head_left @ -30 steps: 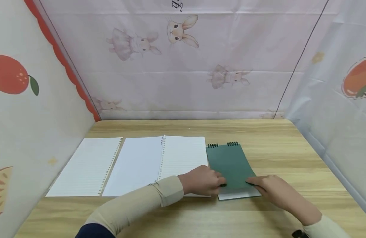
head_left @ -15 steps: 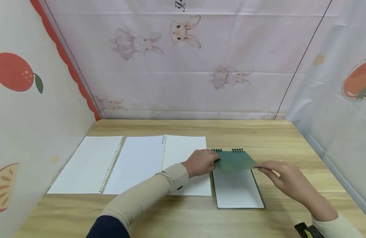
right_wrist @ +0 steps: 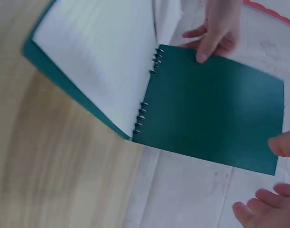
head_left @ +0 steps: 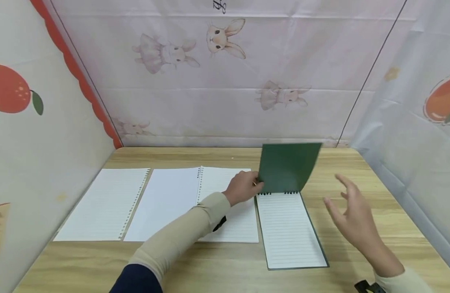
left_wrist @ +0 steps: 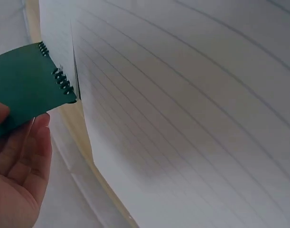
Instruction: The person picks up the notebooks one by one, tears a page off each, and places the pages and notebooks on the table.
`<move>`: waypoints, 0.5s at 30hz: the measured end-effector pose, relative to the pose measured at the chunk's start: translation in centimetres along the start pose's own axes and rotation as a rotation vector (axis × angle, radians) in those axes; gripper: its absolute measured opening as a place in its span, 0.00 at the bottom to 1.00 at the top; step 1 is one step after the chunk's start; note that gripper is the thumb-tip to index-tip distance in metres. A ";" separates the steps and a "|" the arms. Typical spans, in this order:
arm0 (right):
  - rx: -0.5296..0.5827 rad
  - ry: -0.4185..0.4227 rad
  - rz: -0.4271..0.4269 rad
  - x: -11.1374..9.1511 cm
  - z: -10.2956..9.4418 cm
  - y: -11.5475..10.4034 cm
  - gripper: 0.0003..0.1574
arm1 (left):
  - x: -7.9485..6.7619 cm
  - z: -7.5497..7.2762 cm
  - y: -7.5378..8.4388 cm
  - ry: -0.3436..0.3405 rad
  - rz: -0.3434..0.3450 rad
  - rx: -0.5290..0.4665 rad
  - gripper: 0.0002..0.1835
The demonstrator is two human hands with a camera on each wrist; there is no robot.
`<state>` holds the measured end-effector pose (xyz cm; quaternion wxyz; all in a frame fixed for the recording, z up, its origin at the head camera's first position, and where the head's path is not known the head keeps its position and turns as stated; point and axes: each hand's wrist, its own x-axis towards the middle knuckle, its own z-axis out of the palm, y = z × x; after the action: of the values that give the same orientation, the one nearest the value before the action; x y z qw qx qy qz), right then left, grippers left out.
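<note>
One bare left hand [head_left: 243, 186] in head view, pinching the left edge of a dark green rectangular cover [head_left: 288, 167], low down near the hinge. Cover is raised off a narrow top-bound notepad with white ruled paper [head_left: 292, 230], hinged on two sets of black wire rings [head_left: 292, 192]. Notepad lies flat on the light wood-grain table [head_left: 217, 268], right end of the row. Right hand [head_left: 353, 215] is free, thumb and fingers parted, right of the cover and apart from it. Left of the notepad: white-paged spiral notebook [head_left: 166, 199], spread flat, partly under the left forearm; then a white ruled page with hole-punched right edge [head_left: 104, 203]. Pinkish rabbit-print sheet [head_left: 217, 114] behind the table.

Left wrist view: left thumb on one face of the cover, fingers behind it. Rings near the grip. White ruled paper fills most of the frame.

Right wrist view: same pinch, near the rings. Right thumb tip overlaps the cover's outer edge by line of sight; right fingers hold nothing.
</note>
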<state>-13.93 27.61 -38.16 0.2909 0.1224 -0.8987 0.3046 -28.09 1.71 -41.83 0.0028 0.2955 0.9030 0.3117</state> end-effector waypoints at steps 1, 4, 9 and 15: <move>-0.021 -0.049 -0.025 -0.4 0.3 0.2 0.41 | 0.2 0.0 -0.1 0.008 -0.040 -0.029 0.11; -0.087 -0.212 -0.166 -1.6 1.4 0.2 0.35 | 0.8 0.3 -0.4 0.031 -0.155 -0.077 0.20; -0.125 -0.613 -0.290 -3.6 3.0 -0.8 0.34 | 1.6 0.8 -1.0 0.027 -0.271 -0.078 0.40; -0.092 -0.898 -0.099 -4.6 3.7 -1.9 0.46 | 2.0 1.2 -1.1 -0.075 -0.265 0.015 0.33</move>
<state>-11.15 24.05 -42.35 -0.1081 0.2723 -0.9415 0.1667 -30.11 2.79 -43.09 0.0752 0.1851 0.9358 0.2905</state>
